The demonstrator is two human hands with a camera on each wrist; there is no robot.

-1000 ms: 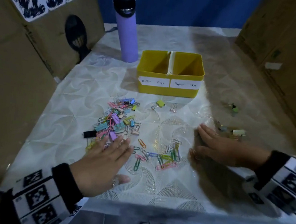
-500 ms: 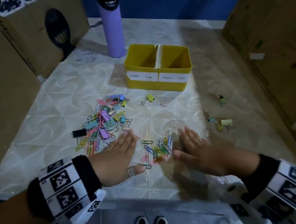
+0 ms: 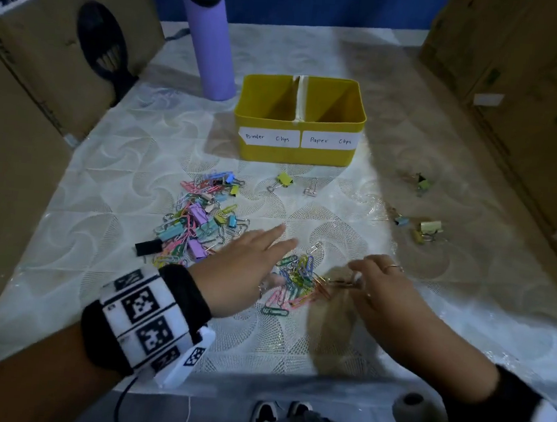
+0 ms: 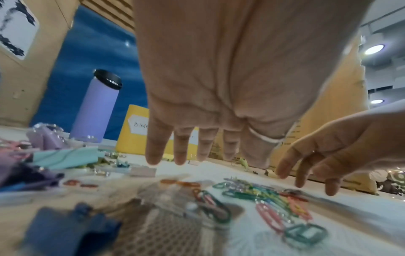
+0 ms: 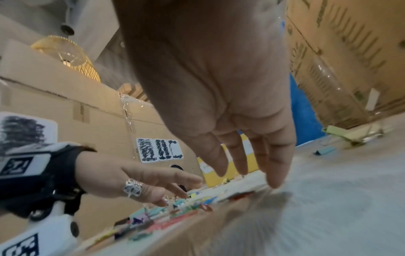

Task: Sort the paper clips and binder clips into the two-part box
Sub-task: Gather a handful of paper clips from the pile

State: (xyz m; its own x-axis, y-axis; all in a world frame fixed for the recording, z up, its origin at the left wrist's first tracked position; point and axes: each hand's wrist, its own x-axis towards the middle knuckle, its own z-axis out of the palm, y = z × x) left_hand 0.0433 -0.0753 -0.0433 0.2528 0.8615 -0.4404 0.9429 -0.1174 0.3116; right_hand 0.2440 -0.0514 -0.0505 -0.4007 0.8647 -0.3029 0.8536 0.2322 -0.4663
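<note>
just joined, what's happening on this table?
A person is sorting clips. Both hands, left hand and right hand, are open, closing in from either side on a small pile of paper clips. The yellow box looks empty; a mixed pile and stray binder clips remain on the table.

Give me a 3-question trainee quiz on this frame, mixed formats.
1. True or false: the yellow box already holds clips.
2. Which compartment is labelled Paper Clips: A left, B right?
3. Fill in: the small heap of paper clips lies between the left hand and the ____ hand.

Key: 1 false, both compartments look empty as far as visible. 2 B. 3 right; both hands have straight fingers and grip nothing.
</note>
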